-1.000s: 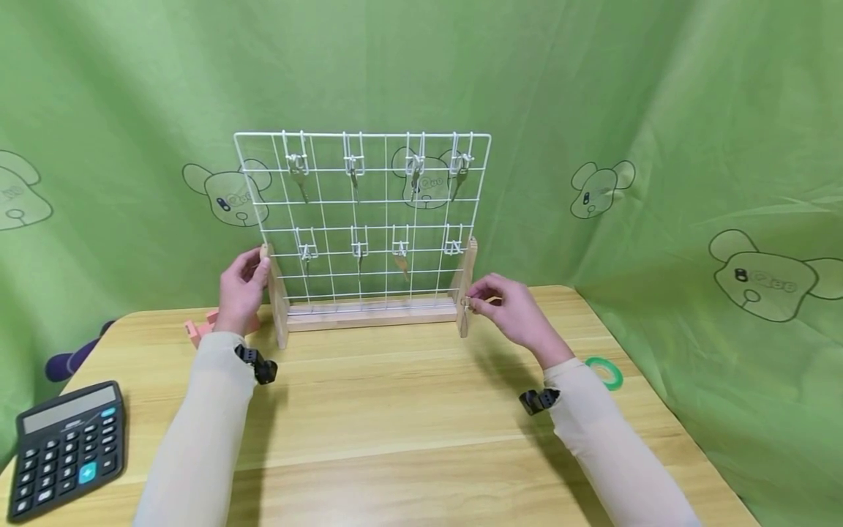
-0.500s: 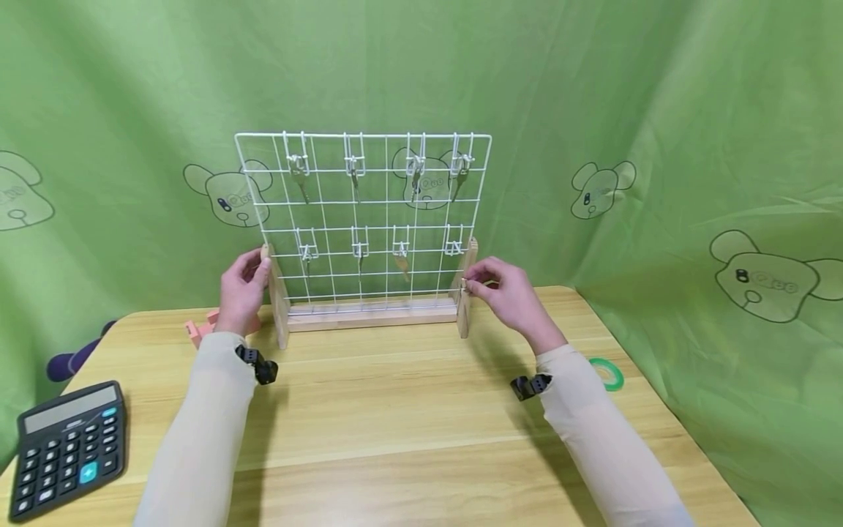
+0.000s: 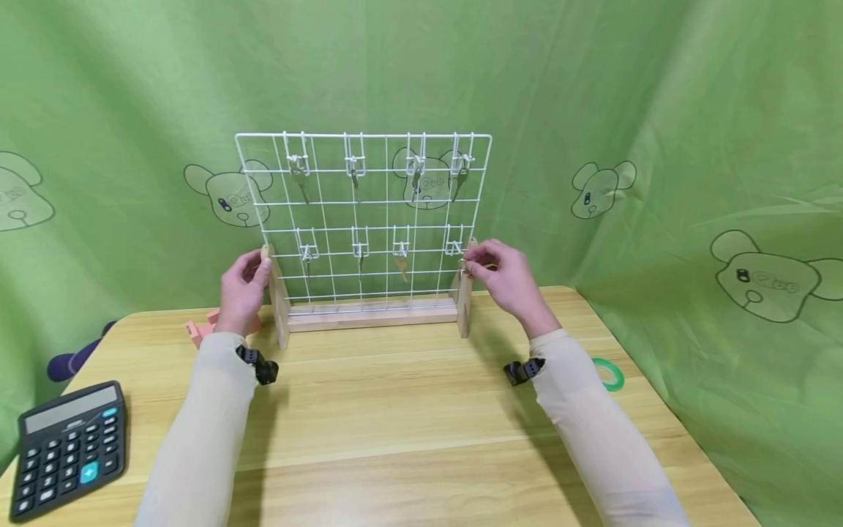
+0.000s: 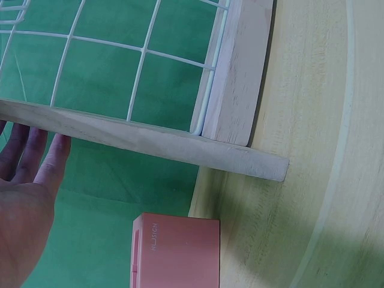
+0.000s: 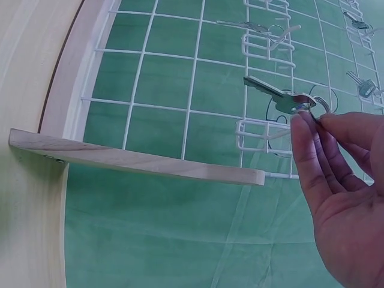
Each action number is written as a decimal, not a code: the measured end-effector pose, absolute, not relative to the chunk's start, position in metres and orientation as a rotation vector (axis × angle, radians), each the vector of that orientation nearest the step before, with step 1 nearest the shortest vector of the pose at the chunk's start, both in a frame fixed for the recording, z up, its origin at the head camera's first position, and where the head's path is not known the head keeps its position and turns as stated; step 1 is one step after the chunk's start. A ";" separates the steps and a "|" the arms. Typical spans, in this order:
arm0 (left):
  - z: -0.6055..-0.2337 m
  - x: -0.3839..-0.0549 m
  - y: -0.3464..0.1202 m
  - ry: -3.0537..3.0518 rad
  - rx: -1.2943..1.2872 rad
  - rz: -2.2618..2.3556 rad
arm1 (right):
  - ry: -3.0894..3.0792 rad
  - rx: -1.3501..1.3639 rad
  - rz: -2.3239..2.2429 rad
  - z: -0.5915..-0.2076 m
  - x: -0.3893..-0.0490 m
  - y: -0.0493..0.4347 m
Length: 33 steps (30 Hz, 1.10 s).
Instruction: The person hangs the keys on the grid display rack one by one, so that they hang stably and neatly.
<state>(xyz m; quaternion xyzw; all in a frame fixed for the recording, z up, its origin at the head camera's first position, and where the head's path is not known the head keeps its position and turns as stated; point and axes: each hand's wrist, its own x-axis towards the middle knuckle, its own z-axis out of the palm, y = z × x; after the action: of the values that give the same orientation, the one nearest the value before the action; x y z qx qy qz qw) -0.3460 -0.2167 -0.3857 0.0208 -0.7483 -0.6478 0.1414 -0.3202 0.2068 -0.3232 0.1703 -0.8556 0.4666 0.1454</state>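
Observation:
A white wire grid rack [image 3: 362, 135] stands upright between wooden posts, with keys hanging from several hooks in two rows. My left hand [image 3: 240, 289] holds the left wooden post [image 3: 278, 315] near its top, thumb in front and fingers behind it. Between the thumb and fingertips of my right hand [image 3: 507, 282] a silver key [image 5: 276, 96] is pinched by its head and ring. In the right wrist view the key's blade points left, in front of the grid and close to a bare hook [image 5: 264, 138] at the right end of the lower row.
A pink box-like object [image 4: 180, 252] stands beside the left post. The black calculator [image 3: 69, 446] lies at the table's left edge, and a green tape roll [image 3: 609, 374] lies beyond my right forearm. Green curtain [image 3: 527, 88] hangs behind the wooden table [image 3: 395, 410].
My right hand has risen along the right post with the key, from near its foot to close to the lower right hook. My left hand keeps its place.

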 end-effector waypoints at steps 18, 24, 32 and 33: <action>-0.386 -0.346 -0.216 -2.148 0.056 -1.885 | -2.445 0.334 1.447 -0.323 -0.338 0.205; -0.387 -0.347 -0.216 -2.147 0.052 -1.900 | -2.441 0.316 1.475 -0.328 -0.341 0.204; -0.385 -0.346 -0.217 -2.153 0.043 -1.879 | -2.409 0.321 1.495 -0.335 -0.348 0.204; -0.385 -0.346 -0.216 -2.155 0.043 -1.877 | -2.413 0.318 1.488 -0.336 -0.347 0.204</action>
<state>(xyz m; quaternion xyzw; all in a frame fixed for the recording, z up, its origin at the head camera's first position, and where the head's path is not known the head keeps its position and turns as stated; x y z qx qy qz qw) -0.3460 -0.2164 -0.3853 0.0148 -0.7463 -0.6502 0.1413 -0.3474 0.2041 -0.3357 0.1102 -0.8371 0.5162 0.1440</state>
